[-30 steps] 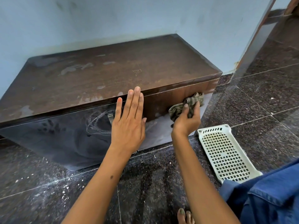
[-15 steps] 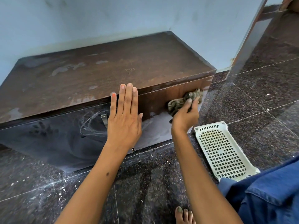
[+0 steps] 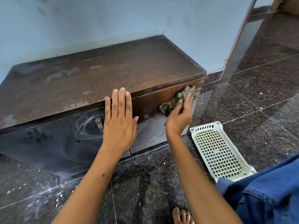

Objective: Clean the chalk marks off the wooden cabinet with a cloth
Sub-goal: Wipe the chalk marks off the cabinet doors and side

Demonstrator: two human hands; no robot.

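A low dark wooden cabinet (image 3: 90, 81) stands against a pale blue wall, its top smudged with pale patches. White chalk scribbles (image 3: 85, 128) loop across the left front door beside a metal handle (image 3: 99, 124). My left hand (image 3: 119, 122) lies flat with straight fingers against the front, fingertips at the top edge. My right hand (image 3: 179, 115) grips a crumpled greenish cloth (image 3: 176, 101) and presses it on the right door near its upper right corner. A hazy whitish smear (image 3: 150, 128) covers the lower part of that door.
A white perforated plastic tray (image 3: 216, 151) lies on the dark speckled granite floor (image 3: 145, 188) right of the cabinet. A metal-edged frame (image 3: 239, 39) rises at the upper right. Blue denim clothing (image 3: 267, 194) fills the lower right, and toes (image 3: 181, 215) show at the bottom.
My right hand has carried the cloth up and to the right along the right door, toward its upper corner. My left hand stays flat on the cabinet front.
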